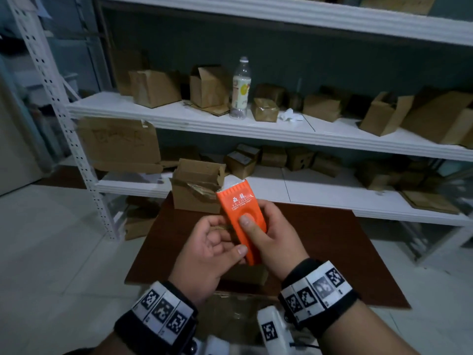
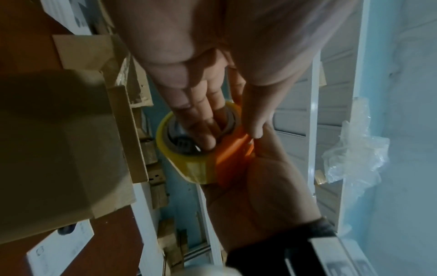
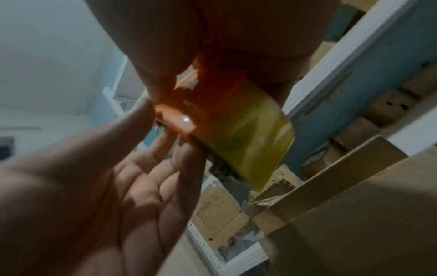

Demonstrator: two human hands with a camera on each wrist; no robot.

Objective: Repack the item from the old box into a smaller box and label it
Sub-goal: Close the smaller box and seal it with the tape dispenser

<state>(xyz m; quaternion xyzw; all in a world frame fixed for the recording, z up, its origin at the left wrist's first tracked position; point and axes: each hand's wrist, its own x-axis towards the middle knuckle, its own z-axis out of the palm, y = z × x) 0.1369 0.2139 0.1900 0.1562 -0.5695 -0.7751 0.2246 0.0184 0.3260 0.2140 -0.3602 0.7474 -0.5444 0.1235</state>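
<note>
Two hands met over a dark brown table in a dim stockroom with a pale tiled floor and blue-grey walls. Beyond the grip stood white metal shelving, its tiers crowded with brown cartons, some open and some taped. On the middle tier, straight beyond the hands, a clear plastic bottle stood upright among the cartons, with crumpled white paper just right of it.

The right hand held an orange tape dispenser, thumb pressed on the oval dimple in its face and fingers wrapped behind. In the left wrist view those fingers reached into the core of the yellowish tape roll mounted under the dispenser. The left hand pinched the dispenser's near end, thumb tip against its edge and fingers curled beneath; what else those fingers touched could not be told.

Just beyond the dispenser, an open cardboard box sat on the table's far edge, flaps up and torn tape across its front; its inside was hidden. Directly beneath the hands lay a smaller cardboard box, mostly covered by them, its contents likewise unseen. White sheets lay on the table nearby.
</note>
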